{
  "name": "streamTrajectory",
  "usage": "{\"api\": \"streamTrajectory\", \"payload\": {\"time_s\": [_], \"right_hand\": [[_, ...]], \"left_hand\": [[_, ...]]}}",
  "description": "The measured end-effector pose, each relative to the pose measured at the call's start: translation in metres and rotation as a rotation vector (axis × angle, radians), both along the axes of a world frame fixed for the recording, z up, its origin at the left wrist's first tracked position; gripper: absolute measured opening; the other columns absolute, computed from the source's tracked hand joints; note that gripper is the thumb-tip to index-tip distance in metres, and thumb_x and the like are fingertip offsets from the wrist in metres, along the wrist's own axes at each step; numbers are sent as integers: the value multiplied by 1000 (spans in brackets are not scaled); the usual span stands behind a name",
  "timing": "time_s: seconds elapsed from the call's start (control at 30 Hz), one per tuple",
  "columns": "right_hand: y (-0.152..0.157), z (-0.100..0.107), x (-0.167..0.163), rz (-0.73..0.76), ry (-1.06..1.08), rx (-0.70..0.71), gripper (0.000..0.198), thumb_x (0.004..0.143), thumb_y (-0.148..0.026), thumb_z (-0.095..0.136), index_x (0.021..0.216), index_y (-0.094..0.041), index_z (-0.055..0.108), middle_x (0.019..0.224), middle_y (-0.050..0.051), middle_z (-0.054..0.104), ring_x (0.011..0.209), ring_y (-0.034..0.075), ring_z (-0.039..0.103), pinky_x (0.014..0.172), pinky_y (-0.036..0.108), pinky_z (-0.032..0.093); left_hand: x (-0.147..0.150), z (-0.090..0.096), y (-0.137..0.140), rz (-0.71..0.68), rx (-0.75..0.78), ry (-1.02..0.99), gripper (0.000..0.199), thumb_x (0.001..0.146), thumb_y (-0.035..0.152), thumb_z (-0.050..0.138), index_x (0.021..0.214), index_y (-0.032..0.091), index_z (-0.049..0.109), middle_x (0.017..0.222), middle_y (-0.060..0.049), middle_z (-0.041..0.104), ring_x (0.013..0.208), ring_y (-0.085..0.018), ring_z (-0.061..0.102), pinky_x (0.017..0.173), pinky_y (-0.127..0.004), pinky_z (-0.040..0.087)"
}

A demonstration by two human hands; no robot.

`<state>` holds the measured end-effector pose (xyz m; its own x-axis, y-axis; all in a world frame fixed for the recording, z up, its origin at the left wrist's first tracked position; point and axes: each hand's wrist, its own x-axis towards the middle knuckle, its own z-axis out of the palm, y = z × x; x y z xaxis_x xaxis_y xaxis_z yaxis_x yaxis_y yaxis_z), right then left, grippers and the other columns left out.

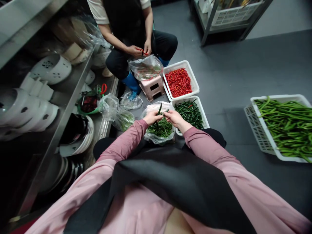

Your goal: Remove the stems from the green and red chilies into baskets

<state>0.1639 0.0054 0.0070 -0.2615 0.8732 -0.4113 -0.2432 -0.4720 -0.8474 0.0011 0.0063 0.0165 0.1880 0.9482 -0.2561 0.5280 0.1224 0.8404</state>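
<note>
My left hand (153,117) is closed round dark green chili peppers (159,109), one of which sticks up past the fingers. Close beside it, my right hand (173,117) pinches the end of a green chili; the fingertips of both hands nearly meet. Below them lies an open clear plastic bag (157,139) with a heap of thin green stems and bits (161,129) in it. Just right of my right hand, a white basket (206,122) holds many dark green chilies (188,112).
Opposite, a person (136,50) handles red chilies over a bag on a pink stool (152,87). A white basket of red chilies (178,83) stands near. Long green peppers (287,126) fill a basket at right. Shelves with white bowls (52,70) line the left.
</note>
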Motion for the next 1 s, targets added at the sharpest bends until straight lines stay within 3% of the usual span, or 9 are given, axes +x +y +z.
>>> {"api": "streamTrajectory", "payload": {"time_s": [0.17, 0.3, 0.43, 0.53, 0.63, 0.77, 0.9, 1.0], "right_hand": [[-1, 1, 2, -40, 1, 24, 26, 68, -31, 79, 69, -16, 58, 55, -4, 54, 49, 6, 45, 44, 16, 36], [-4, 7, 2, -7, 111, -8, 22, 71, -27, 77, 71, -18, 57, 59, -3, 54, 51, 7, 46, 47, 18, 39], [-1, 12, 5, 50, 238, -160, 15, 76, -20, 69, 73, -18, 54, 59, -1, 54, 54, 10, 49, 50, 22, 43], [5, 12, 10, -37, 227, -253, 13, 76, -17, 59, 70, -19, 49, 56, -1, 50, 50, 11, 47, 48, 23, 42], [9, 10, 14, -72, 88, -216, 11, 72, -13, 57, 72, -19, 47, 53, -3, 46, 48, 10, 45, 46, 22, 38], [0, 5, 7, 136, -99, -28, 14, 71, -14, 63, 82, -16, 55, 57, -5, 47, 51, 9, 44, 49, 20, 35], [-12, 0, -4, 382, -146, 160, 28, 74, -36, 71, 91, -16, 62, 64, -5, 49, 53, 6, 39, 48, 19, 29], [-15, -2, -5, 541, -155, 191, 38, 71, -45, 73, 91, -15, 63, 59, -7, 45, 51, 6, 36, 47, 20, 26]], "left_hand": [[-5, 5, -8, 23, -218, -144, 36, 79, 53, 63, 72, 18, 63, 62, -4, 58, 49, -12, 50, 53, -32, 44], [-3, 7, -14, 35, -154, -122, 43, 77, 63, 61, 78, 19, 63, 59, -2, 53, 54, -15, 53, 55, -32, 43], [3, 10, -17, 42, -117, -128, 46, 77, 65, 60, 83, 20, 63, 58, -1, 50, 55, -15, 53, 56, -31, 42], [2, 10, -17, 95, -151, -286, 40, 78, 57, 64, 72, 18, 57, 53, 2, 44, 46, -8, 42, 47, -24, 34], [-5, 11, -14, 178, -201, -556, 37, 76, 47, 70, 68, 16, 51, 50, 6, 39, 39, -2, 31, 39, -17, 22], [-10, 19, -9, 337, -375, -847, 33, 80, 39, 69, 71, 15, 48, 50, 9, 37, 35, 0, 28, 34, -13, 16], [-4, 31, -6, 413, -545, -1029, 29, 86, 33, 64, 72, 16, 46, 50, 10, 33, 32, 0, 27, 32, -13, 14], [3, 39, -5, 432, -586, -1125, 28, 90, 32, 60, 72, 16, 45, 49, 11, 31, 32, 0, 27, 31, -13, 14]]}}
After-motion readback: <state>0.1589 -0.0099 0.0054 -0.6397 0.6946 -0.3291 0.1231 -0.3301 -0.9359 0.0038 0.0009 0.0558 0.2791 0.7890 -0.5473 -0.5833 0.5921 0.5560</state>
